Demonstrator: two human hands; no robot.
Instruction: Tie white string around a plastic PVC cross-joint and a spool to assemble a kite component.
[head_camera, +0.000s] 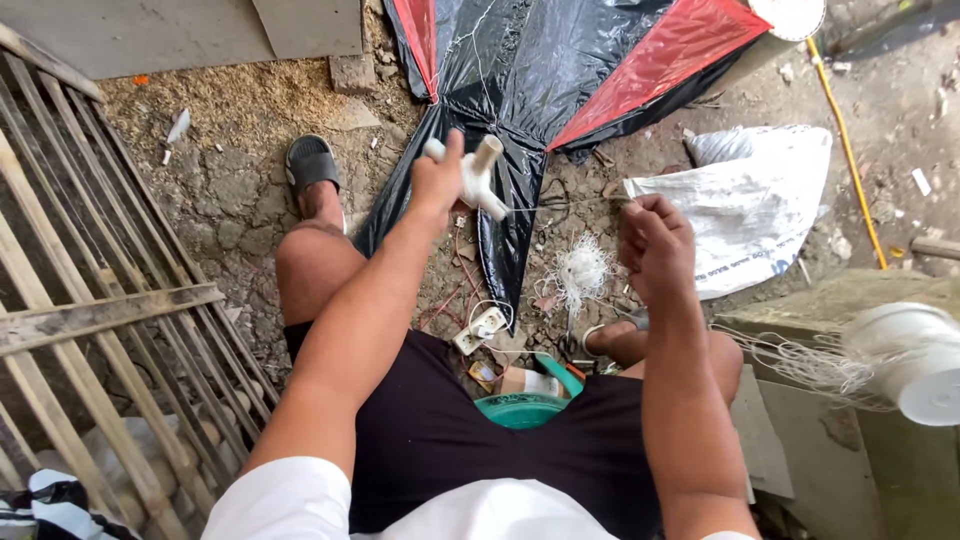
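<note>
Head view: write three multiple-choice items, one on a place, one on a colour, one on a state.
1. Where is the large white spool?
A. on the ledge at the right
B. on the bamboo slats
C. in the person's lap

2. What colours is the plastic kite?
A. blue and white
B. black and red
C. green and yellow

3. What is the left hand doing?
A. lying open
B. gripping a small white winder
C. pointing

Answers: 1 A, it sits on the ledge; 2 B, black sheet, red panels; 3 B, fingers closed on the winder.
</note>
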